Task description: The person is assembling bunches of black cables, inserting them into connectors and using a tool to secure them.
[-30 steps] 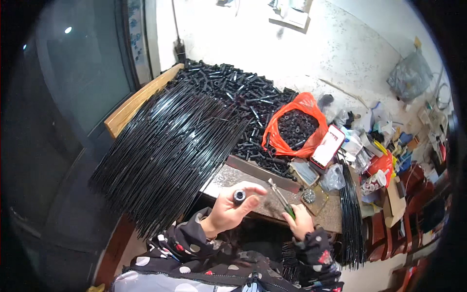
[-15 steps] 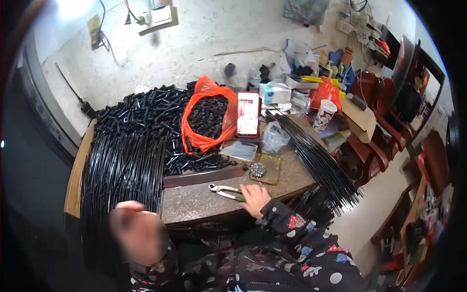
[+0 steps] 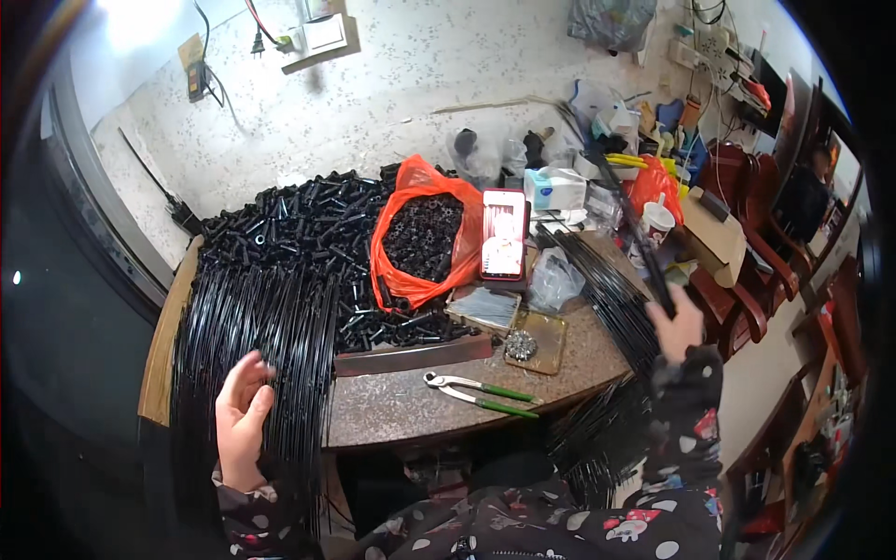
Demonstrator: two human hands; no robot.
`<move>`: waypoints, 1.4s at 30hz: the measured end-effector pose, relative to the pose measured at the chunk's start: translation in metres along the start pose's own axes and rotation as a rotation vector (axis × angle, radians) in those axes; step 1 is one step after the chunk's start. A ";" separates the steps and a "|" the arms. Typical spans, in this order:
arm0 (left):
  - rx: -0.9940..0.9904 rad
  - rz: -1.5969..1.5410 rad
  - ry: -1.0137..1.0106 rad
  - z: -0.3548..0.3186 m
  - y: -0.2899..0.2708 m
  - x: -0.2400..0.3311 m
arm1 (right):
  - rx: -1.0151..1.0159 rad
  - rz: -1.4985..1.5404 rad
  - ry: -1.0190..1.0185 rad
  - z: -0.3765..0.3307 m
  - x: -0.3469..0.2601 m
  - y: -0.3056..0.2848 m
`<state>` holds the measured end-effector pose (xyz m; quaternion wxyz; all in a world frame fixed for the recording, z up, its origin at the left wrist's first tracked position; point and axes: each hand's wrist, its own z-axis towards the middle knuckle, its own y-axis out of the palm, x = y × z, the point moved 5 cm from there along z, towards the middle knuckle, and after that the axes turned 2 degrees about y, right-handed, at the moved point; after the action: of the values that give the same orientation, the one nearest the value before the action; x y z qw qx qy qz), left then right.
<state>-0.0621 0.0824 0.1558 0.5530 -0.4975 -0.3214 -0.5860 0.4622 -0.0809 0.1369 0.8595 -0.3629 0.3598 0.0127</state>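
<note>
My right hand (image 3: pixel 679 325) is closed around a long thin black rod (image 3: pixel 627 201), which slants up and away toward the wall. Below the hand, a bundle of similar black rods (image 3: pixel 607 299) lies across the table's right end. My left hand (image 3: pixel 243 425) is raised at the left, fingers apart and slightly bent, with nothing visible in it. Behind it, many thin black rods (image 3: pixel 252 317) hang over the table's front edge. Pincers with green handles (image 3: pixel 481 394) lie on the tabletop between my hands, touched by neither.
A heap of short black parts (image 3: pixel 289 219) fills the back left. An orange plastic bag (image 3: pixel 383 280) holds small black pieces. Nearby stand a lit phone (image 3: pixel 504 233), a box of thin pins (image 3: pixel 483 306), a yellowish tray (image 3: pixel 551 359) and a patterned cup (image 3: pixel 657 222). A wooden board (image 3: pixel 168 327) edges the left.
My right hand has left the pincers, moved right and taken hold of a black rod. My left hand, blurred before, now shows its fingers apart. The view has shifted slightly.
</note>
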 end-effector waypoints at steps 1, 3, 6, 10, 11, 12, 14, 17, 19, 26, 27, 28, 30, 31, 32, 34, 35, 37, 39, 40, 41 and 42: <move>0.028 0.183 -0.026 0.003 -0.016 -0.016 | 0.081 -0.268 -0.031 0.010 0.036 -0.011; 0.100 0.533 -0.042 0.010 -0.054 -0.055 | 0.028 -0.515 0.132 0.017 0.097 -0.023; 0.216 1.328 0.007 0.003 -0.101 -0.087 | -0.076 -0.576 0.098 0.010 0.147 0.000; 0.363 1.868 -0.173 -0.010 -0.126 -0.126 | -0.343 -0.610 0.027 -0.007 0.170 0.049; 0.280 1.701 -0.298 -0.008 -0.136 -0.138 | -0.362 -0.634 0.109 -0.011 0.176 0.048; 0.198 1.530 -0.420 -0.006 -0.136 -0.140 | -0.381 -0.657 0.190 -0.013 0.168 0.048; 0.243 1.619 -0.207 -0.005 -0.138 -0.142 | -0.328 -0.641 0.017 -0.004 0.133 0.050; 0.238 1.552 -0.178 -0.001 -0.139 -0.135 | -0.142 -0.291 -0.397 0.019 0.029 0.065; 0.234 1.499 -0.181 -0.003 -0.148 -0.136 | -0.176 -0.161 -0.489 0.031 -0.028 0.087; 0.275 1.296 -0.082 -0.004 -0.154 -0.142 | -0.048 -0.372 -0.699 0.077 -0.097 0.165; 0.264 1.298 -0.103 -0.007 -0.156 -0.145 | -0.008 -0.395 -0.733 0.083 -0.103 0.185; 0.268 1.332 -0.092 -0.006 -0.153 -0.147 | 0.041 -0.438 -0.763 0.090 -0.106 0.195; 0.245 1.340 -0.104 -0.006 -0.149 -0.144 | 0.092 -0.535 -0.738 0.100 -0.107 0.214; 0.259 1.346 -0.104 -0.007 -0.150 -0.142 | 0.107 -0.535 -0.709 0.104 -0.106 0.224; 0.259 1.341 -0.110 -0.008 -0.150 -0.142 | 0.114 -0.526 -0.715 0.105 -0.104 0.229; 0.264 1.336 -0.117 -0.010 -0.150 -0.141 | 0.067 -0.580 -0.635 0.107 -0.100 0.234; 0.270 1.347 -0.127 -0.009 -0.149 -0.142 | 0.072 -0.584 -0.628 0.107 -0.097 0.236; 0.281 1.370 -0.140 -0.013 -0.150 -0.141 | 0.079 -0.538 -0.631 0.104 -0.102 0.234; 0.309 1.398 -0.099 -0.014 -0.152 -0.140 | 0.145 -0.452 -0.665 0.098 -0.110 0.218; 0.337 1.421 -0.053 -0.014 -0.152 -0.137 | 0.143 -0.453 -0.666 0.097 -0.111 0.212; 0.381 1.404 -0.079 -0.015 -0.154 -0.135 | 0.127 -0.381 -0.662 0.096 -0.109 0.205; 0.374 1.393 -0.071 -0.009 -0.146 -0.128 | 0.117 -0.320 -0.654 0.096 -0.106 0.192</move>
<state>-0.2189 0.1424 0.0580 0.8632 -0.5028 -0.0425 -0.0161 0.3882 0.1466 0.1314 0.9395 -0.3415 0.0050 -0.0271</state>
